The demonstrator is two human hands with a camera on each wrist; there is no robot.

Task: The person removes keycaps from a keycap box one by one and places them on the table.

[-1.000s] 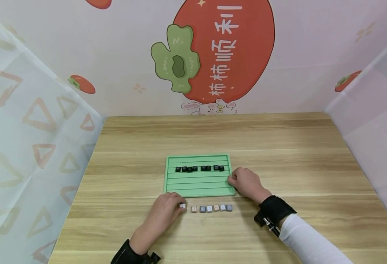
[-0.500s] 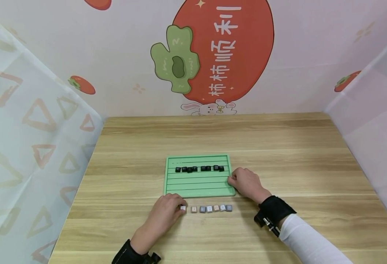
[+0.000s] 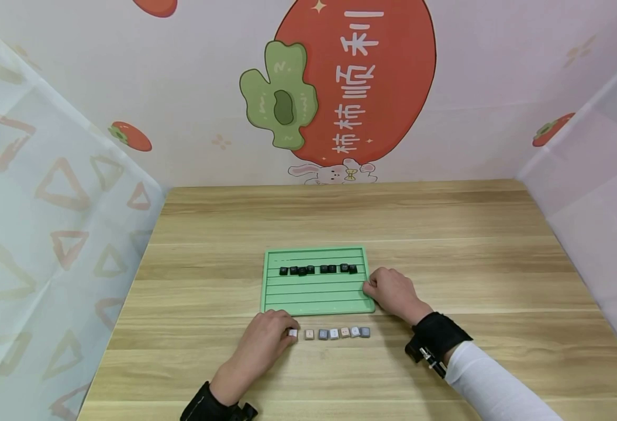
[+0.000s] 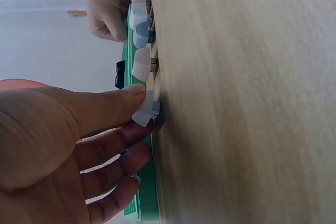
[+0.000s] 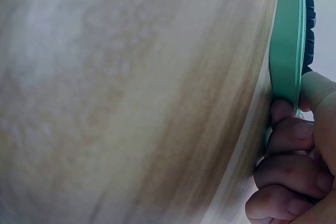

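Thumb to finger, our left hand (image 3: pixel 260 340) pinches a white keycap (image 4: pixel 144 110); our curled right hand (image 3: pixel 393 293) grips the green tray (image 3: pixel 313 311) by its edge.

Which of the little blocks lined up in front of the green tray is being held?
The white block at the far left end of the row: the left hand pinches it, while the other six blocks lie untouched on the table.

A person's left hand (image 3: pixel 263 340) has eased slightly rightward and back toward the body over the past second, bringing a small white keycap (image 3: pixel 293 333) a touch closer to the beige keycap (image 3: pixel 309 334) beside it and more nearly level with that row.
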